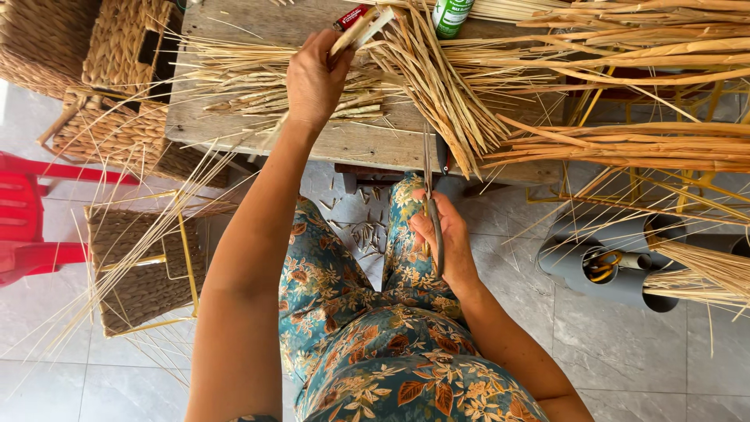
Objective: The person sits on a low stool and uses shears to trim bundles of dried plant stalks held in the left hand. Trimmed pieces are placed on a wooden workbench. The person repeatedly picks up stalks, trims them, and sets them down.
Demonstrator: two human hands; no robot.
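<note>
My left hand (315, 78) reaches out over the wooden table (351, 141) and grips a flat pale reed strip (355, 31) among a loose pile of dried reed strips (437, 78). My right hand (441, 238) rests over my lap and holds a pair of scissors (432, 207) with dark handles, the blades pointing up toward the table edge. Short cut pieces of reed (363, 230) lie on the tiled floor between my knees.
Woven baskets (125, 47) stand at the table's left end. A woven basket on a yellow metal frame (144, 262) sits at my left, beside a red plastic chair (31, 211). Long reed bundles (625, 144) and grey pipe sections (609, 262) lie at right. A green bottle (451, 16) stands on the table.
</note>
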